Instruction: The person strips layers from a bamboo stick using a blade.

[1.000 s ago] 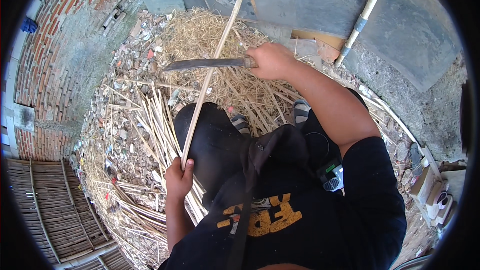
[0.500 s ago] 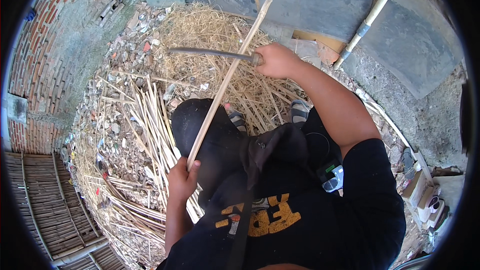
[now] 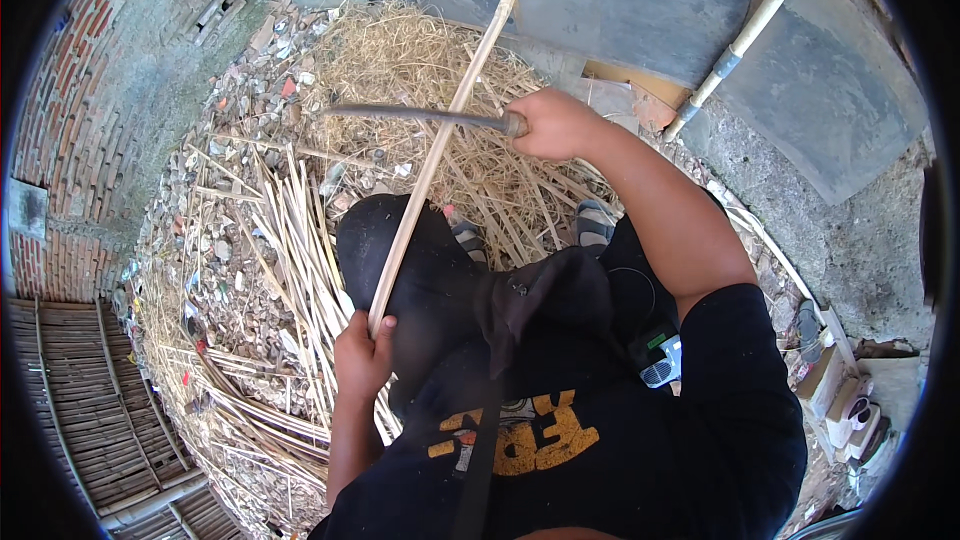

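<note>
Closed around the lower end of a long, pale bamboo strip [image 3: 424, 178] is my left hand [image 3: 364, 355], beside my left knee. The strip slants up and away to the right across my thigh. My right hand [image 3: 555, 124] grips the handle of a long-bladed knife [image 3: 400, 112], whose dark, slightly curved blade points left. Blade and strip cross at the strip's upper part; the blade seems to lie against it, though I cannot tell how deep it sits. A heap of thin, curly shavings [image 3: 400, 50] covers the ground beyond my feet.
Many split bamboo strips [image 3: 300, 230] lie at my left on rubble-strewn ground. A brick wall [image 3: 90, 140] stands on the left, with a bamboo slat panel [image 3: 90, 390] nearer. Grey boards [image 3: 640, 10] and a leaning pole [image 3: 745, 40] are at the far side. A blue-grey device [image 3: 662, 365] rests by my right hip.
The strip's upper end has shifted left and slightly farther away. The knife blade has turned a little, its tip now lower, and my left hand has moved only slightly.
</note>
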Tool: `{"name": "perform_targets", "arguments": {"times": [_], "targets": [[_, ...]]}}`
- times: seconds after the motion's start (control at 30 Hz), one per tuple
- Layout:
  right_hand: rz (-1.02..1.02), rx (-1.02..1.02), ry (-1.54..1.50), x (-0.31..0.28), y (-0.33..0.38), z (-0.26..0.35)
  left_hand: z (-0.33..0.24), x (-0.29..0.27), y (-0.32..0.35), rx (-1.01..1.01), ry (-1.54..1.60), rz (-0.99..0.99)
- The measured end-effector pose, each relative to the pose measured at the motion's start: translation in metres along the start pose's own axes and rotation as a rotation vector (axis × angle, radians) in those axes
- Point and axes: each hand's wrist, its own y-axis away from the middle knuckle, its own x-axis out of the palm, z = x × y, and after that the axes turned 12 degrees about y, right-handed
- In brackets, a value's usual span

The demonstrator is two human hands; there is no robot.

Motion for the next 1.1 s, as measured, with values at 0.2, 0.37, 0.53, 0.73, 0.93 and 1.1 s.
{"name": "perform_targets", "arguments": {"times": [0.2,0.37,0.53,0.73,0.93,1.1], "targets": [[0.128,-0.245,0.159,0.006,-0.001,0.018,0.003,-0.006,-0.004,0.004,0.103,0.076],[0.089,0.069,-0.159,0.007,-0.016,-0.02,0.006,-0.011,-0.008,-0.048,0.132,0.108],[-0.068,0.033,-0.086,-0.005,-0.007,-0.011,0.017,-0.013,-0.011,-0.041,0.279,0.151],[-0.045,0.063,0.168,-0.037,0.019,0.002,0.017,-0.018,-0.017,-0.06,0.336,0.224],[-0.15,0.016,0.535,-0.053,0.038,0.035,0.02,-0.019,-0.017,-0.117,0.375,0.269],[0.041,-0.104,0.302,-0.042,0.043,0.06,0.018,-0.019,-0.017,-0.125,0.431,0.258]]}}
